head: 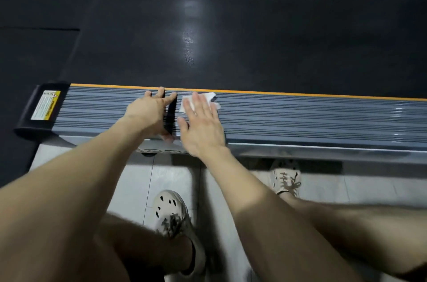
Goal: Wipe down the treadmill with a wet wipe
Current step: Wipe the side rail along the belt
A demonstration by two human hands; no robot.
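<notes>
Warning label (45,105) marks the left end of the treadmill's ribbed grey side rail (300,117). Next along, the left hand (147,113) rests on the rail, fingers spread, holding nothing. Just beside it, the right hand (201,124) presses flat, fingers straight, on the white wet wipe (209,97) near the rail's orange edge.

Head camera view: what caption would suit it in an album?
Right hand presses a wet wipe flat on the treadmill's ribbed side rail; left hand rests beside it.

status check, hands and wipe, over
Right hand flat, pressing wet wipe onto treadmill side rail. Left hand open on rail beside it. Nothing blocking the rail.
</notes>
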